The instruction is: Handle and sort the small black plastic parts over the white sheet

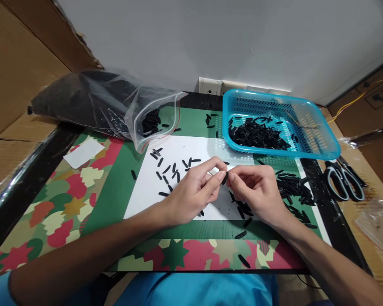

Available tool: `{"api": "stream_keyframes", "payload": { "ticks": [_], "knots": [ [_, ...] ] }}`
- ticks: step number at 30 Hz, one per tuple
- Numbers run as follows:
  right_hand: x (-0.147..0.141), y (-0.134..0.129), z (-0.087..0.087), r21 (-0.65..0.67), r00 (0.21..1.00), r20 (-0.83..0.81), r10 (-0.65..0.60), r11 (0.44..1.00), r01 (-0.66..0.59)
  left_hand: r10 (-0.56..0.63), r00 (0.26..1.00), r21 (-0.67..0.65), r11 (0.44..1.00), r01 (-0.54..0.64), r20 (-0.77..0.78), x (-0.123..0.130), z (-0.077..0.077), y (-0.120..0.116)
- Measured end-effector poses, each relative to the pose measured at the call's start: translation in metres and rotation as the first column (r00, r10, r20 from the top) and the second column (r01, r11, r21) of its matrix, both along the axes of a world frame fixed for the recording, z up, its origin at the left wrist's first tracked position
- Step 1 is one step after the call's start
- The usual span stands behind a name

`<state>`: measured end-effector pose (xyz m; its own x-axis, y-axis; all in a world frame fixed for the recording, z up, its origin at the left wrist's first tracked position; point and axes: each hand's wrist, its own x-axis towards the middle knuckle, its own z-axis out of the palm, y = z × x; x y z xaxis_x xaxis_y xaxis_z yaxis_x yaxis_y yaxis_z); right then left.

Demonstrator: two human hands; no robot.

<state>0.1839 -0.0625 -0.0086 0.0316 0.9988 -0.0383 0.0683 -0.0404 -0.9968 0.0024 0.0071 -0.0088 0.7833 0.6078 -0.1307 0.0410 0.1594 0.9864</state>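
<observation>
Between the fingertips of both hands is a small black elongated piece (225,178), its far details too small to make out. My left hand (196,189) is closed in a pinch at the piece's left side. From the right, my right hand (258,187) pinches it between thumb and forefinger. Beneath them lies a white sheet (140,193), with several similar loose black pieces (167,169) scattered left of my hands. A denser pile of black pieces (295,190) rests to the right of my right hand.
A blue plastic basket (322,146) holding many black pieces stands behind my right hand. At the back left lies an open clear zip bag (98,102) full of them. Scissors (343,182) sit at the right, and a white paper scrap (84,152) at the left on the patterned mat.
</observation>
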Motion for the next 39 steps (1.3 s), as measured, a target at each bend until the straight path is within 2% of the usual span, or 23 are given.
{"api": "stream_keyframes", "payload": {
  "ticks": [10, 18, 21, 24, 26, 28, 31, 33, 39],
  "knots": [
    [-0.006, 0.001, -0.003, 0.079, 0.979, 0.124, -0.159, 0.986, 0.15, 0.03, 1.0, 0.029, 0.999, -0.029, -0.007, 0.007, 0.0, -0.001],
    [-0.004, 0.008, -0.004, 0.083, 0.977, 0.043, -0.209, 0.975, 0.205, 0.012, 0.999, -0.186, 0.982, -0.005, 0.036, 0.005, 0.001, 0.002],
    [-0.002, 0.005, -0.001, 0.111, 0.984, 0.05, -0.173, 0.98, 0.167, -0.001, 0.998, -0.263, 0.965, 0.019, 0.068, 0.005, 0.0, 0.004],
    [-0.001, 0.002, -0.001, 0.211, 0.968, 0.202, -0.148, 0.972, 0.105, 0.011, 0.995, -0.302, 0.953, 0.019, 0.099, 0.006, 0.0, 0.006],
    [0.001, 0.001, -0.001, 0.337, 0.923, 0.325, -0.205, 0.937, 0.089, 0.015, 0.993, -0.326, 0.945, 0.024, 0.116, 0.006, 0.0, 0.007],
    [0.004, 0.001, -0.002, 0.459, 0.887, 0.377, -0.268, 0.885, 0.072, 0.002, 0.99, -0.375, 0.926, 0.05, 0.138, 0.006, 0.001, 0.008],
    [0.01, 0.004, -0.001, 0.561, 0.89, 0.371, -0.265, 0.827, 0.013, -0.031, 0.982, -0.481, 0.869, 0.117, 0.184, 0.005, 0.003, 0.009],
    [0.014, 0.005, 0.0, 0.59, 0.901, 0.363, -0.239, 0.807, -0.024, -0.053, 0.975, -0.534, 0.829, 0.165, 0.218, 0.003, 0.005, 0.009],
    [0.015, 0.003, 0.002, 0.589, 0.927, 0.315, -0.206, 0.808, -0.021, -0.107, 0.957, -0.554, 0.796, 0.244, 0.268, 0.001, 0.008, 0.009]
  ]
}}
